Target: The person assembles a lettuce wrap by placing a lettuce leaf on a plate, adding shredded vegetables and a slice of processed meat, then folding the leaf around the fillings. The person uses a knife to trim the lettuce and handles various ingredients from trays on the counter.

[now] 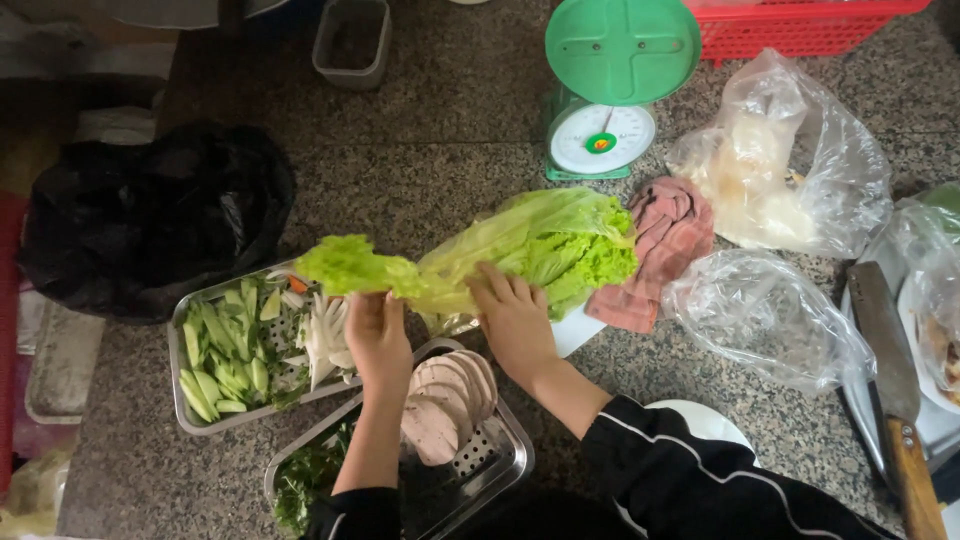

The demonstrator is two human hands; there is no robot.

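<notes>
A head of green lettuce lies on the granite counter. My left hand pinches one long frilly lettuce leaf and holds it out to the left, above a metal tray. My right hand rests on the base of the lettuce head, fingers spread over its pale ribs. Both forearms wear dark sleeves with white stripes.
A steel tray of sliced cucumber and onion sits left; a perforated tray with sliced pale sausage and herbs is nearest me. Behind are a green kitchen scale, pink cloth, clear plastic bags, cleaver, black bag, red basket.
</notes>
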